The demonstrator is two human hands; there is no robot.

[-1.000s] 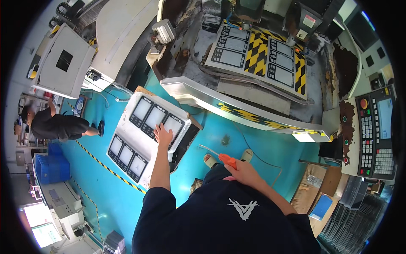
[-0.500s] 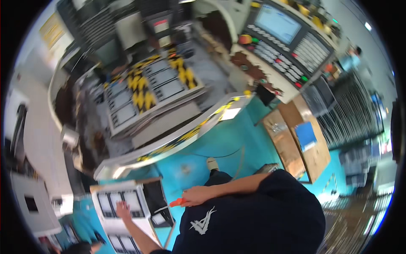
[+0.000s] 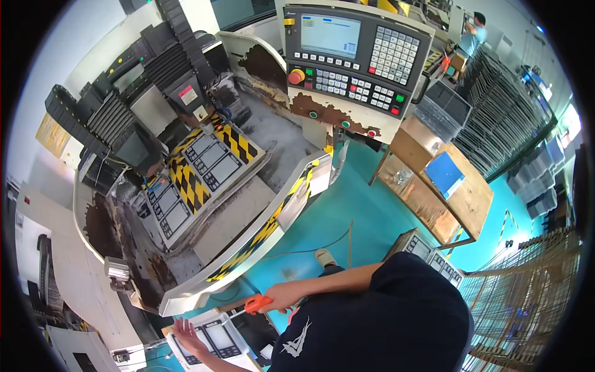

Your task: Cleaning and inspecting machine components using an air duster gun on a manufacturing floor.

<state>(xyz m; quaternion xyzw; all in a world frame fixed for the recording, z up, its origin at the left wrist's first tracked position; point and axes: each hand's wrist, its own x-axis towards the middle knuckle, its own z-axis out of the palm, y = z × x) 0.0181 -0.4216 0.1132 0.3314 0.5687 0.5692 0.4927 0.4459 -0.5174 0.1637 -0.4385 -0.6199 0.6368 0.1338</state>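
My right hand (image 3: pixel 280 296) is closed around an orange air blow gun (image 3: pixel 256 304), its thin pale nozzle (image 3: pixel 234 315) pointing down to the left. My left hand (image 3: pixel 188 335) is open, fingers stretched, over the left part of a white sheet with black-framed panels (image 3: pixel 218 336). Whether its fingertips touch the sheet I cannot tell. Beyond both hands stands a milling machine. On its bed lies a white plate with black-framed panels (image 3: pixel 217 162), crossed by black-and-yellow striped tape (image 3: pixel 188 186).
The machine's curved front guard (image 3: pixel 248 266) lies just beyond my hands. A control panel (image 3: pixel 353 59) hangs over the floor. To the right are a wooden table (image 3: pixel 469 201) with a blue sheet (image 3: pixel 444 175), stacked dark trays (image 3: pixel 496 111) and a wire rack (image 3: pixel 527 297). Another person (image 3: pixel 472 40) stands far back.
My view has swung right and steadied, so the control panel sits nearer the middle and the panel sheet lower. My left hand is lower in view; the blow gun stays in my right hand.
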